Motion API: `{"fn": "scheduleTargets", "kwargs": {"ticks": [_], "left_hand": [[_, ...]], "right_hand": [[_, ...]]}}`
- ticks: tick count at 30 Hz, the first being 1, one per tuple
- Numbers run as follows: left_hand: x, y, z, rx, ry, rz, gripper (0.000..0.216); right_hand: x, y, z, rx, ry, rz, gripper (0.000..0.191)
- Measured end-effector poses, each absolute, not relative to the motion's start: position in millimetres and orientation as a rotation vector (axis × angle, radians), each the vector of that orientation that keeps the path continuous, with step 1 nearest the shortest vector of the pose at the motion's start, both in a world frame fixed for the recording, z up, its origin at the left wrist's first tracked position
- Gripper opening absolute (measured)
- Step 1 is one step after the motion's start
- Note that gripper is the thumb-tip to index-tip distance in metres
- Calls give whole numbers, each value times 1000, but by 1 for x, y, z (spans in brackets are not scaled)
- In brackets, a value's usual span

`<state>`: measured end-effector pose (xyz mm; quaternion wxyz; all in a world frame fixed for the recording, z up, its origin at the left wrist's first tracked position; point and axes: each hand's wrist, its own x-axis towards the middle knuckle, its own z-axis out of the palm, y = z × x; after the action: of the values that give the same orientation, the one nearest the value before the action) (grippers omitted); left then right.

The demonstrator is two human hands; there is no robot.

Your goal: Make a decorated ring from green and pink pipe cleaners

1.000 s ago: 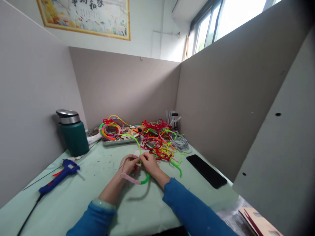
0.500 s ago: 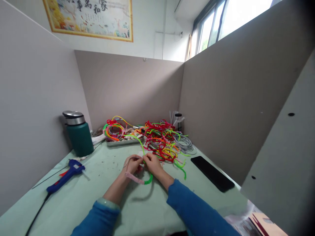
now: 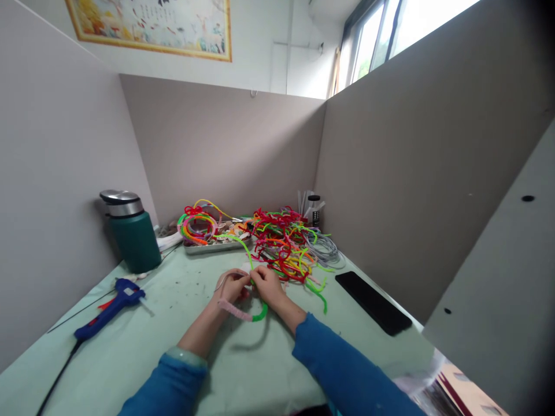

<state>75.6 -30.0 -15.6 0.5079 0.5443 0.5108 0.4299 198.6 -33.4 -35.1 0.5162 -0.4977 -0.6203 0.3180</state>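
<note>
1 pink-and-green fuzzy strip (image 3: 237,312) low over pale green table (image 3: 260,375): bent in a U, pink end pointing L, long lower run approx. L–R, green part curving R then fwd to the pinch pt. Pink pale & fluffy, green brighter. L hand (image 3: 234,287): thumb & fingertips pinched tog. on green bit. R hand (image 3: 265,286): likewise, tips right next to L's. Beyond, 1 lime strip (image 3: 248,249) running fwd, arching L to tray; can't tell if same pc. Off L, 1 blue glue gun (image 3: 106,315); off R, 1 black phone (image 3: 373,303). Farther: 1 teal flask (image 3: 135,242); 1 metal tray (image 3: 217,249) w/ multicol. ring of strips (image 3: 186,231); R of it, tangled heap (image 3: 281,242), too many to count; 1 gray wire coil (image 3: 323,249). Last, 1 back partition (image 3: 217,144), 1 framed pic (image 3: 151,26).
</note>
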Motion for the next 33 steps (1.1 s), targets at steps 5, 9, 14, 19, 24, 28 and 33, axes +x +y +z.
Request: {"fn": "scheduleTargets", "kwargs": {"ticks": [5,9,14,19,24,28,33], "left_hand": [[74,-28,-20,1359,1239,1055,30],[71,-30,-21,1434,1230,1060,29],[72,-31,-21,1405,1244,1128,31],[73,-31,-24,1404,1303,1138,30],[76,-32,-23,1427,1382,1103,34],[78,-35,-21,1433,1289,1148,37],[77,-34,-24,1426,1286,1154,41]], "right_hand": [[199,-32,-37,-1183,-1515,745,21],[199,-35,-34,-1144,-1502,756,22],[199,-39,-31,-1113,-1527,682,25],[199,-41,-35,-1086,-1588,547,23],[200,-46,-32,-1081,-1603,493,14],[201,-49,-30,-1041,-1597,546,13],[201,-46,-34,-1063,-1631,522,13]]}}
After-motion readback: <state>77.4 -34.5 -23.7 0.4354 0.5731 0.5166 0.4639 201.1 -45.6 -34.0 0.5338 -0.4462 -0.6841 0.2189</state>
